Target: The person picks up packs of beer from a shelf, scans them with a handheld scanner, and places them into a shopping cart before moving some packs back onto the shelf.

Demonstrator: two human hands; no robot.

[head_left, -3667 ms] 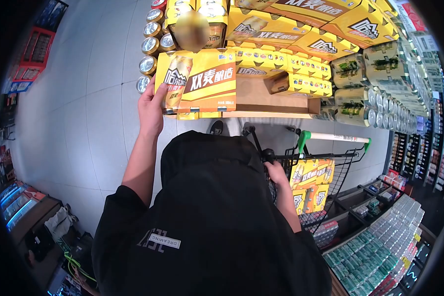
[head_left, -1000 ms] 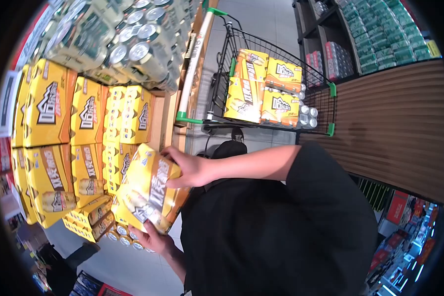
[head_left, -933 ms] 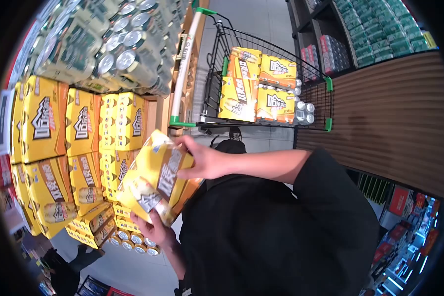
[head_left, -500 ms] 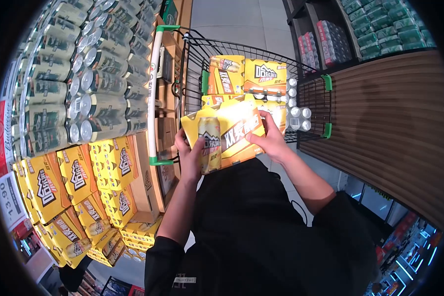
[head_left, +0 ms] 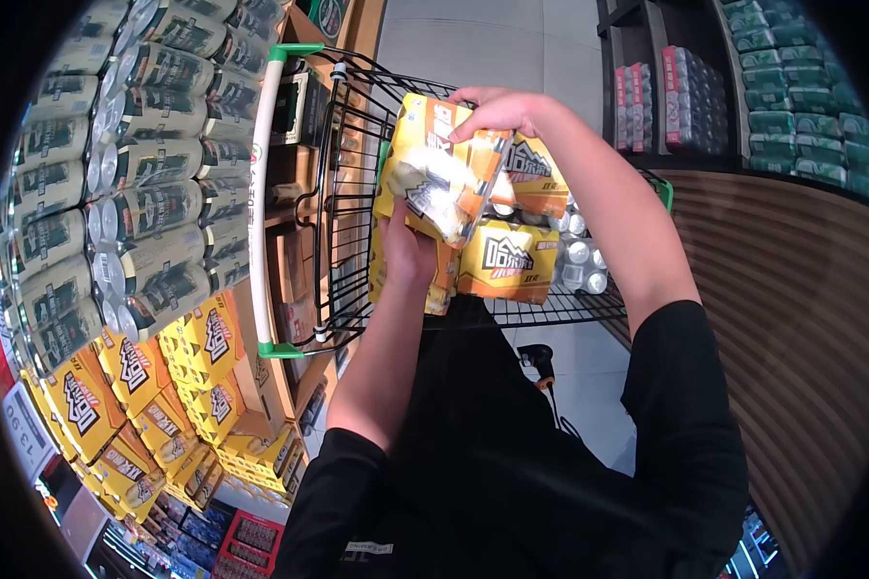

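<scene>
A yellow beer-can carton (head_left: 423, 159), tilted and glinting with light, is between both hands over the shopping cart (head_left: 348, 203). My left hand (head_left: 407, 249) grips its lower side, thumb against the front. At its far upper end, my right hand (head_left: 500, 110) is closed around the edge. Beneath and beside it in the cart are other yellow cartons, one (head_left: 508, 259) facing up near the cart's near side and another (head_left: 536, 179) farther back. Loose silver-topped cans (head_left: 581, 261) stand at the cart's right. Part of the cart's contents is hidden by the held carton and my arms.
Stacked wrapped cans (head_left: 154, 193) rise at the left, above a pile of yellow cartons (head_left: 135, 405). The cart's handle (head_left: 266, 193) is on that side. Shelves with green cans (head_left: 801, 96) and a ribbed brown panel (head_left: 743, 280) stand right. A black device with a cord (head_left: 541, 362) shows below the cart.
The carton has moved away from my body, deeper over the cart, and turned more upright. My right hand has shifted to its far end. The view has also shifted.
</scene>
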